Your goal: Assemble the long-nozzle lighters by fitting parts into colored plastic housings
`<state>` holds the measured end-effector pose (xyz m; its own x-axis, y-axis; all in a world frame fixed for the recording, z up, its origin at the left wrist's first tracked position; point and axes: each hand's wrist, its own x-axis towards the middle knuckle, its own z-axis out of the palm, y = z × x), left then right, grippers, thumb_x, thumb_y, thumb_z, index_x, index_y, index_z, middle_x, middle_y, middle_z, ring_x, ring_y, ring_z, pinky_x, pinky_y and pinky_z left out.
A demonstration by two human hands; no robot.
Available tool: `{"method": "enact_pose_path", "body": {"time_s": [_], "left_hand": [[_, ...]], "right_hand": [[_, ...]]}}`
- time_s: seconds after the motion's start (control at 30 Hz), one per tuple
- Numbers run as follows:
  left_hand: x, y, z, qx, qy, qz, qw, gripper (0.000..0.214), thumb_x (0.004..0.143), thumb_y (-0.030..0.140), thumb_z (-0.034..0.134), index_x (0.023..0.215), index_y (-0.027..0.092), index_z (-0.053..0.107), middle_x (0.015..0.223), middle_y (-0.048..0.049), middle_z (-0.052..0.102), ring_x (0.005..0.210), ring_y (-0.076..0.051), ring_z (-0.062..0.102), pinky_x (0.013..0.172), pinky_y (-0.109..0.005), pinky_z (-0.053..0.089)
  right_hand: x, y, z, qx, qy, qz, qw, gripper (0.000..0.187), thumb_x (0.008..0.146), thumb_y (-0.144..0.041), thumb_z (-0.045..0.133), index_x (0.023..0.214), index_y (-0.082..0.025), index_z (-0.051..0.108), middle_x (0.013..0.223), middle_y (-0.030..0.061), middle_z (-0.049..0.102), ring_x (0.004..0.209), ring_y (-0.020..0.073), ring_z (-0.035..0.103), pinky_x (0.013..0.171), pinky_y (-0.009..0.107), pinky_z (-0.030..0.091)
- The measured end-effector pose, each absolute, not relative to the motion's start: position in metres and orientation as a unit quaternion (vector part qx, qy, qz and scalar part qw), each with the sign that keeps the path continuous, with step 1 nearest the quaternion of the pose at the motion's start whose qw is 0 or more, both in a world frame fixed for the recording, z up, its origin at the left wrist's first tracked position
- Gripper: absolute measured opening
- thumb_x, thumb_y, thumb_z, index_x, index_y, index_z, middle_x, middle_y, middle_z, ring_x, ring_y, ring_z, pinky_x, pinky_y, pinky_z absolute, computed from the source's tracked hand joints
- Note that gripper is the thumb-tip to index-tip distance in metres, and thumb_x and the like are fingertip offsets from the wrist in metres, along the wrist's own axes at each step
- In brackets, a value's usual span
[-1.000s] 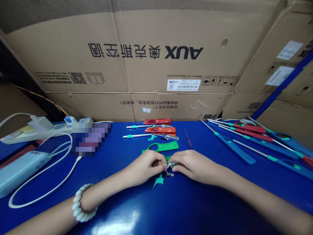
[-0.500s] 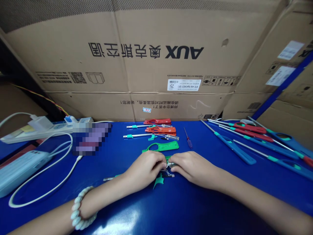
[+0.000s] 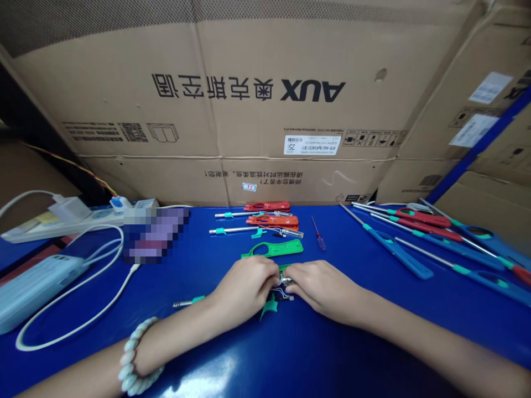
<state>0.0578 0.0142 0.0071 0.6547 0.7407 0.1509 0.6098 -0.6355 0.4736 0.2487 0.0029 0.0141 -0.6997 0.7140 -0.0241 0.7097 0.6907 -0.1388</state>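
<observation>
My left hand [image 3: 244, 288] and my right hand [image 3: 321, 287] meet at the middle of the blue table [image 3: 290, 354], fingers pinched together on a small metal part with thin wires [image 3: 285, 284]. A metal rod with a teal collar [image 3: 187, 302] sticks out to the left from under my left hand. A teal trigger piece [image 3: 269, 305] lies just below the fingers. A green plastic handle shell [image 3: 274, 249] lies right behind the hands. I wear a pale bead bracelet [image 3: 135, 359] on the left wrist.
Red and orange half-built tools [image 3: 269, 220] and a small screwdriver [image 3: 318, 234] lie further back. Several long blue and red tools [image 3: 431, 237] fill the right side. A power strip [image 3: 62, 218], white cables [image 3: 78, 309] and a pale power bank [image 3: 33, 284] sit at left. Cardboard boxes [image 3: 257, 105] wall the back.
Both hands have drawn closer together over the small part. The metal rod has come into view at the left of my left hand.
</observation>
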Motion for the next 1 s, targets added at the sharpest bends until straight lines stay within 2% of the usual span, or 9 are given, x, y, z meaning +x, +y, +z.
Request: {"method": "enact_pose_path", "body": {"time_s": [0.37, 0.53, 0.6, 0.77, 1.0], "left_hand": [[0.059, 0.014, 0.010, 0.904, 0.376, 0.099, 0.180, 0.019, 0.082, 0.005, 0.051, 0.072, 0.016, 0.062, 0.074, -0.0013, 0.066, 0.072, -0.017, 0.061, 0.064, -0.025, 0.040], [0.049, 0.018, 0.025, 0.898, 0.378, 0.115, 0.195, 0.010, 0.088, 0.022, 0.058, 0.092, 0.021, 0.067, 0.087, -0.0009, 0.067, 0.086, -0.019, 0.060, 0.073, -0.027, 0.043], [0.039, 0.019, 0.031, 0.891, 0.388, 0.131, 0.195, 0.014, 0.088, 0.025, 0.059, 0.100, 0.022, 0.065, 0.089, -0.0003, 0.065, 0.088, -0.019, 0.059, 0.073, -0.027, 0.043], [0.011, 0.019, 0.033, 0.889, 0.396, 0.113, 0.198, 0.008, 0.088, 0.025, 0.057, 0.087, 0.020, 0.064, 0.085, 0.0000, 0.064, 0.085, -0.018, 0.058, 0.073, -0.027, 0.041], [-0.004, 0.010, 0.023, 0.907, 0.381, 0.059, 0.171, 0.004, 0.084, 0.016, 0.062, 0.085, 0.019, 0.061, 0.084, 0.0011, 0.063, 0.081, -0.016, 0.058, 0.071, -0.026, 0.039]], "right_hand": [[0.249, 0.003, 0.012, -0.368, -0.925, 0.091, 0.020, 0.016, 0.094, -0.023, 0.049, 0.081, -0.017, 0.055, 0.082, 0.0029, 0.067, 0.071, 0.0171, 0.062, 0.058, 0.026, 0.032], [0.255, 0.008, 0.016, -0.378, -0.917, 0.121, 0.043, 0.014, 0.094, -0.026, 0.051, 0.083, -0.018, 0.054, 0.083, 0.0022, 0.067, 0.074, 0.0169, 0.062, 0.060, 0.024, 0.035], [0.258, 0.010, 0.017, -0.389, -0.911, 0.128, 0.045, 0.012, 0.093, -0.027, 0.051, 0.086, -0.018, 0.055, 0.085, 0.0026, 0.067, 0.076, 0.0176, 0.062, 0.060, 0.024, 0.036], [0.259, 0.014, 0.017, -0.398, -0.905, 0.144, 0.041, 0.010, 0.091, -0.028, 0.055, 0.096, -0.019, 0.055, 0.090, 0.0031, 0.068, 0.081, 0.0193, 0.064, 0.062, 0.025, 0.039], [0.259, 0.015, 0.010, -0.389, -0.914, 0.118, 0.011, 0.003, 0.091, -0.021, 0.051, 0.090, -0.019, 0.053, 0.088, 0.0032, 0.067, 0.079, 0.0187, 0.064, 0.061, 0.024, 0.037]]}}
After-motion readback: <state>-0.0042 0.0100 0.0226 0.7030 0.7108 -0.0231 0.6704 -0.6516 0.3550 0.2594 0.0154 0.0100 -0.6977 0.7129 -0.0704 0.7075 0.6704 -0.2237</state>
